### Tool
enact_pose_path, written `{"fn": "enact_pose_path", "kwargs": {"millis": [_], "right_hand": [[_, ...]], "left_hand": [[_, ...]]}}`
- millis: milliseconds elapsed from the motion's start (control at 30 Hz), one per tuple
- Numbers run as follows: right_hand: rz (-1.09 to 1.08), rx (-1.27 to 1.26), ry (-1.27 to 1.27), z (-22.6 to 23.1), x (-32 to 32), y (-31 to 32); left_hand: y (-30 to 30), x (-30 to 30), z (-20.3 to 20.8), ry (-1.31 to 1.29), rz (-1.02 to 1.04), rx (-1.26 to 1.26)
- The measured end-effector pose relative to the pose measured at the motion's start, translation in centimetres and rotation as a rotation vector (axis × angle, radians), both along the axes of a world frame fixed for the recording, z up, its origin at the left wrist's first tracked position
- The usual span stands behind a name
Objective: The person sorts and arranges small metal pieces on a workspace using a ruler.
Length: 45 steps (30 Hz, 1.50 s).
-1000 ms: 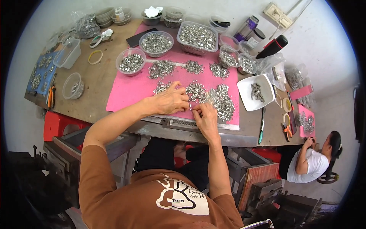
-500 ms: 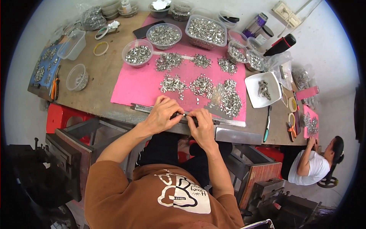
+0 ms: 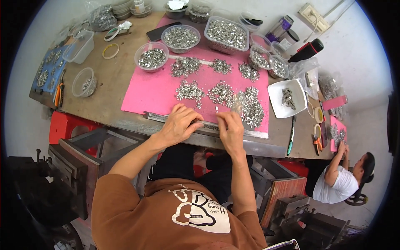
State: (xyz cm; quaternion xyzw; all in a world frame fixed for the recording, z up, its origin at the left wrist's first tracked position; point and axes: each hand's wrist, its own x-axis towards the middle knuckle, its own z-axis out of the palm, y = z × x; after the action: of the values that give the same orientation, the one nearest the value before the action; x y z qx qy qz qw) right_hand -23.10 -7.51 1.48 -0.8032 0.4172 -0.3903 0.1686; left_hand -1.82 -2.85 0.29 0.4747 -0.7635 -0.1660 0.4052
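- A worker's left hand [image 3: 180, 123] curls at a metal strip [image 3: 210, 128] on the near table edge, thumb toward it; whether it pinches anything cannot be told.
- The right hand [image 3: 231, 131] bends over the strip's other side, fingertips drawn together, any grip hidden.
- The strip lies lengthwise before the worker, seemingly so both hands can meet over it.
- Small metal pieces [image 3: 221, 93] sit in separate heaps on a pink mat [image 3: 143, 92], presumably for easy reach; one lone piece [image 3: 216, 108] lies near the right fingertips.
- Bowls [image 3: 143, 67] stand behind, likely leaving the front free.
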Motion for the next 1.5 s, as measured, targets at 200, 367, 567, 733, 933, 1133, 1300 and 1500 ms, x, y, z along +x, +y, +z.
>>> {"fn": "enact_pose_path", "kwargs": {"millis": [200, 367, 567, 733, 933, 1133, 1300, 1500], "right_hand": [[0.043, -0.017, 0.185, -0.5, -0.1, -2.6], [0.042, -0.02, 0.198, -0.8, 0.2, -3.2], [0.104, -0.021, 0.16, 0.0, 0.3, -1.1], [0.202, 0.025, 0.094, -0.2, 0.8, 1.0], [0.202, -0.034, 0.073, -0.3, 1.1, 1.0], [0.068, 0.026, 0.055, -0.2, 0.1, -1.1], [-0.046, 0.036, 0.151, -0.4, -1.1, -2.5], [0.019, -0.094, 0.409, -1.2, 0.7, -2.5]], "left_hand": [[-0.1, -0.5, -0.1, -0.021, 0.065, -0.031], [0.3, 0.5, 0.1, 0.101, 0.007, 0.044], [0.5, -0.3, 0.0, -0.041, 0.012, -0.064], [0.5, -0.7, 0.1, -0.008, 0.031, -0.062], [0.2, -0.7, -0.6, 0.047, 0.05, -0.061], [0.3, -2.1, -0.7, -0.15, 0.203, -0.137], [-0.3, -2.4, -0.7, -0.162, 0.227, -0.101], [-4.7, -2.1, 0.3, -0.337, 0.204, -0.156]]}}
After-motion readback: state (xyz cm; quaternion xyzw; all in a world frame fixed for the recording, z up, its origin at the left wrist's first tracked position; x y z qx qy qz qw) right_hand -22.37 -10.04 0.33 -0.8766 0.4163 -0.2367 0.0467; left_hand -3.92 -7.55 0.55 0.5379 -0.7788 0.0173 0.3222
